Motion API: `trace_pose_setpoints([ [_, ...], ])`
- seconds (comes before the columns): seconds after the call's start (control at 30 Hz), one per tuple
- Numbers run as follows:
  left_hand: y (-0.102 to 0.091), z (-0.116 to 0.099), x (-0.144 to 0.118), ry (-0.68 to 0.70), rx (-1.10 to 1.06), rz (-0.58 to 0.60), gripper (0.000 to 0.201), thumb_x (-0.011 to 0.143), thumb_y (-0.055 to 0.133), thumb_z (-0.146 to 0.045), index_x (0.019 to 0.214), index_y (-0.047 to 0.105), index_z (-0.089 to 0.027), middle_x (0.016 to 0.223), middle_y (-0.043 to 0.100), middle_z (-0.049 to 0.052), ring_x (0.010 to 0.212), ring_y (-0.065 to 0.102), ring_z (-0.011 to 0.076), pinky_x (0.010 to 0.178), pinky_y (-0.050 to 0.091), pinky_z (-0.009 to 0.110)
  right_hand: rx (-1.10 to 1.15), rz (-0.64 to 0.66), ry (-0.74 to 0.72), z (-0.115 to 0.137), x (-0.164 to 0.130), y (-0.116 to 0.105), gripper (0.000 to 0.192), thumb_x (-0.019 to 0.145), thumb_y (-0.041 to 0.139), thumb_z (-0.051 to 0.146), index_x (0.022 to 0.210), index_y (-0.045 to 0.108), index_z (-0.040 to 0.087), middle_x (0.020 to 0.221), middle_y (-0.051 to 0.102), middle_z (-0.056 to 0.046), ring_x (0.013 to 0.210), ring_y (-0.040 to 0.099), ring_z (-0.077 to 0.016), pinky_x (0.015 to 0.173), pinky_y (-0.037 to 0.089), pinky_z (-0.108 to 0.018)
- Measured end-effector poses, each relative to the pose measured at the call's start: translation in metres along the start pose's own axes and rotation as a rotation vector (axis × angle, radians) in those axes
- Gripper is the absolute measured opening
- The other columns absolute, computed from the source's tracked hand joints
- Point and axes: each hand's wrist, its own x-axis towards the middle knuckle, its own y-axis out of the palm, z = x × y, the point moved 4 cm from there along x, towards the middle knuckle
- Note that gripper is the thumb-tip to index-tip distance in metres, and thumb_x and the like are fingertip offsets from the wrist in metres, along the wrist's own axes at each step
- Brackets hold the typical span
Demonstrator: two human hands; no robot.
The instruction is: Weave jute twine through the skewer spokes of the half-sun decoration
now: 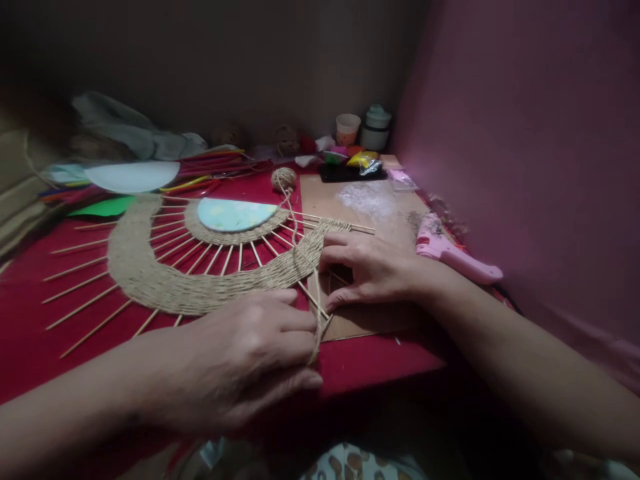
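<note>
A half-round woven piece (200,293) of twine and thin wooden sticks lies on the table, with a pale blue-green half disc (235,215) at its centre. My left hand (250,357) is closed on a length of twine (317,333) beside the woven band's lower edge. Curled round the band's right end is my right hand (367,270); its fingertips rest on the weave and its thumb lies by a stick's tip. From the ball of twine (284,179) a strand runs down across the weave. My left hand covers some of the lower sticks.
Beneath my right hand lies a brown board (395,207). A pink glue gun (457,257) rests along the pink wall. Farther back are a paper cup (347,129), a lidded container (376,127), a black phone-like slab (345,175) and a white half disc (135,177).
</note>
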Motion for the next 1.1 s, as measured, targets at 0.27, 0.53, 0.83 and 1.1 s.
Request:
trace_pose_setpoints([
  [0.27,0.012,0.0,0.0,0.01,0.041,0.09,0.021,0.092,0.047,-0.021,0.074,0.058,-0.02,0.07,0.06,0.0,0.065,0.052,0.0143,0.077,0.04,0.03,0.062,0.004,-0.016,0.0,-0.001,-0.003,0.031,0.08,0.067,0.045,0.09,0.062,0.016,0.098,0.057,-0.006,0.083,0.05,-0.0165,0.073,0.042,-0.03],
  [0.53,0.002,0.005,-0.001,-0.075,-0.081,0.121,0.025,0.093,0.044,-0.025,0.072,0.057,-0.02,0.067,0.059,0.0,0.062,0.053,0.0134,0.065,0.041,0.026,0.094,-0.005,-0.001,0.0,-0.001,-0.003,0.022,0.08,0.069,0.035,0.09,0.063,0.016,0.096,0.055,-0.005,0.083,0.05,-0.0157,0.073,0.042,-0.029],
  [0.83,-0.027,0.062,-0.028,-0.516,-0.218,0.273,0.039,0.093,0.041,-0.043,0.067,0.054,-0.017,0.057,0.043,-0.003,0.049,0.038,0.0081,0.045,0.03,0.018,0.187,-0.191,0.045,-0.005,-0.001,-0.011,0.014,0.075,0.057,0.005,0.086,0.06,0.013,0.089,0.052,-0.003,0.076,0.049,-0.0121,0.068,0.042,-0.026],
  [1.1,-0.03,0.076,-0.042,-0.544,-0.327,0.343,0.034,0.093,0.043,-0.041,0.079,0.06,-0.016,0.065,0.048,-0.003,0.058,0.04,0.0084,0.052,0.033,0.015,0.067,-0.197,0.106,-0.013,0.0,-0.008,0.01,0.073,0.059,0.008,0.079,0.058,0.016,0.082,0.054,-0.001,0.071,0.048,-0.0109,0.064,0.04,-0.024],
])
